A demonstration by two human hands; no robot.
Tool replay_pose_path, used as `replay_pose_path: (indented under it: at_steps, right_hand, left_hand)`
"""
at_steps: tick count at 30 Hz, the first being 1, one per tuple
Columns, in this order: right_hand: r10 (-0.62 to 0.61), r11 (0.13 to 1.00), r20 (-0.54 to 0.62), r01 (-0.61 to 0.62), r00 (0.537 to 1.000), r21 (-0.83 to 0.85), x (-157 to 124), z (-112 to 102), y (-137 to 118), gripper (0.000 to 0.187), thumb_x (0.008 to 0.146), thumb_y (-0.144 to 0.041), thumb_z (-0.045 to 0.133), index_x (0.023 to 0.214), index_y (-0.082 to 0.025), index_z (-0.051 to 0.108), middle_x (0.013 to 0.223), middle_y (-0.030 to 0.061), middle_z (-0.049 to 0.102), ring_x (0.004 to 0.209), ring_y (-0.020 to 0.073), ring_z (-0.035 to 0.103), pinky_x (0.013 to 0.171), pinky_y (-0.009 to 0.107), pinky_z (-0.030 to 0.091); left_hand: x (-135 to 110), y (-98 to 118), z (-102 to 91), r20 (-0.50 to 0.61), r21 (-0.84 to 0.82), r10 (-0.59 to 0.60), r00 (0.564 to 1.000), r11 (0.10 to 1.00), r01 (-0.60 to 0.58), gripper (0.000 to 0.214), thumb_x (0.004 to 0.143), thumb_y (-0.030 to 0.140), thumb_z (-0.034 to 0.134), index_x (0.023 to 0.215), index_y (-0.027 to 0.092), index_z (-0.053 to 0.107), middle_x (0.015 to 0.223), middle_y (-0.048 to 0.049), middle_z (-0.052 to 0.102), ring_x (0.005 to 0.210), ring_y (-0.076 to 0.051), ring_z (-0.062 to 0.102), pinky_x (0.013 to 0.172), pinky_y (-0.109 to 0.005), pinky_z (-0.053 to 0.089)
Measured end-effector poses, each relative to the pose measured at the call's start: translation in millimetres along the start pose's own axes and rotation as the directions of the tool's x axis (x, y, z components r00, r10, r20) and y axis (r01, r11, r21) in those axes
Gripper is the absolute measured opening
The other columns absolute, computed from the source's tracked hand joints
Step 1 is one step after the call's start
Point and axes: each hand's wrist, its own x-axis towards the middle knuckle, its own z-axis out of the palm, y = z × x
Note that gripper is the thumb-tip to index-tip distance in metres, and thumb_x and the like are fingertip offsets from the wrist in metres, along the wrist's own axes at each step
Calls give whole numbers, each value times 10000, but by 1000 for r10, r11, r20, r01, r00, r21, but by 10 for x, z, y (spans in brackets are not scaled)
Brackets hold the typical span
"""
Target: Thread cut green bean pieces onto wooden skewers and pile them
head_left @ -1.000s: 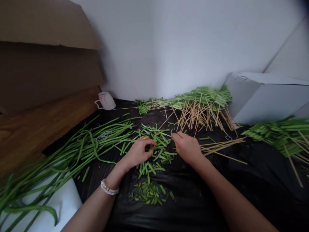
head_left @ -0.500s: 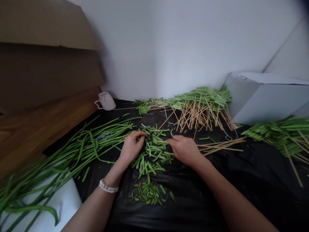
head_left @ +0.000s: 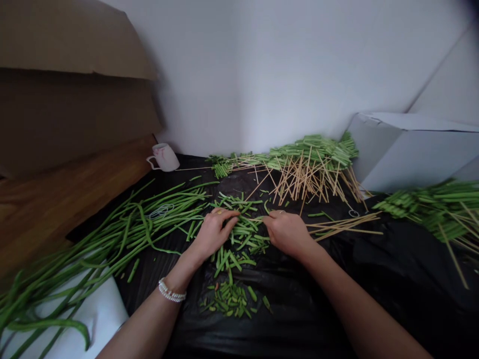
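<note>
My right hand point(head_left: 286, 230) is closed around a thin wooden skewer point(head_left: 255, 220), whose tip points left over a pile of cut green bean pieces point(head_left: 247, 242). Opposite that tip, my left hand point(head_left: 215, 230) has its thumb and fingers drawn together; whatever is between them is too small to make out. Beyond and beside the left hand lie long whole green beans point(head_left: 160, 209). A smaller heap of short bean ends point(head_left: 230, 299) rests nearer to me. Several loose skewers point(head_left: 344, 225) lie to the right of my right hand.
Skewered bean pieces point(head_left: 314, 147) are stacked along the wall, with more point(head_left: 430, 202) at the right. A white mug point(head_left: 165, 157) stands at the back left, near a cardboard box point(head_left: 75, 109). A white box point(head_left: 415, 144) is at the right. Black plastic sheeting point(head_left: 299, 309) covers the surface.
My left hand has moved right and slightly toward me, closer to the skewer tip. My right hand has shifted a little to the right with the skewer.
</note>
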Motion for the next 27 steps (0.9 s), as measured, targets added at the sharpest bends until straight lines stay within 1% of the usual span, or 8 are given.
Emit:
replay_pose_path:
  at_steps: [2, 4, 8, 13, 17, 21, 24, 27]
  right_hand:
    - [-43, 999, -44, 44, 998, 24, -6, -1, -7, 249, 923, -220, 381, 888, -202, 627, 879, 45, 652, 816, 159, 583, 611, 253, 324]
    - [-39, 998, -91, 43, 995, 45, -12, 2, -8, 253, 932, -226, 374, 884, -209, 622, 861, 33, 645, 808, 148, 574, 616, 254, 313]
    - [5, 999, -147, 2, 989, 46, -14, 18, 0, 235, 934, -217, 386, 896, -212, 619, 851, 24, 640, 808, 141, 564, 621, 260, 296]
    - [82, 996, -175, -79, 981, 28, -1, 41, 9, 222, 930, -215, 408, 839, -208, 610, 835, 22, 641, 765, 136, 564, 601, 271, 273]
    - [80, 997, -203, -74, 976, 34, 3, 50, 6, 230, 937, -225, 406, 828, -208, 608, 824, 19, 643, 762, 134, 566, 604, 266, 275]
    - [64, 997, -232, -54, 971, 51, 1, 76, 2, 237, 941, -230, 409, 848, -205, 626, 815, 18, 647, 763, 136, 575, 614, 259, 298]
    - [51, 997, -307, -29, 950, 76, 2, 111, -6, 249, 952, -234, 400, 943, -201, 647, 832, 21, 659, 766, 137, 588, 635, 252, 329]
    - [7, 996, -416, 31, 909, 86, 7, 145, -31, 266, 961, -230, 398, 1070, -183, 637, 842, 22, 670, 756, 130, 600, 650, 243, 356]
  left_hand:
    - [-3, 9, -5, -2, 6, -10, 1000, 1000, 10, 256, 910, 315, 498, 1035, 218, 700, 961, -50, 711, 946, -212, 594, 887, -352, 434]
    - [-3, 13, -8, -14, 16, -16, 1000, 1000, 17, 254, 910, 318, 500, 1009, 208, 705, 927, -54, 702, 914, -208, 597, 873, -351, 435]
    - [-5, -5, -1, -35, 18, -15, 999, 1000, 16, 248, 898, 270, 514, 1065, 201, 684, 899, -55, 677, 891, -203, 593, 864, -349, 433]
    - [-22, -34, 32, 5, -30, 18, 1000, 999, -17, 318, 852, 268, 593, 1163, 219, 636, 978, -37, 708, 972, -208, 580, 915, -358, 420]
    - [-21, -25, 51, 43, -47, 21, 999, 999, -19, 275, 821, 260, 637, 1092, 233, 677, 927, -27, 726, 965, -214, 574, 892, -354, 430]
    - [-14, -5, 51, 27, -80, 26, 999, 997, -24, 245, 826, 198, 617, 1055, 239, 694, 872, -29, 711, 910, -206, 584, 865, -347, 435]
    - [-7, 8, 47, -50, -166, -15, 999, 986, 6, 250, 861, 191, 561, 1075, 219, 689, 920, -54, 677, 894, -192, 600, 847, -339, 446]
    - [5, 25, 40, -95, -368, -146, 985, 924, 101, 211, 855, 225, 579, 1018, 185, 706, 953, -71, 670, 906, -195, 619, 858, -343, 460]
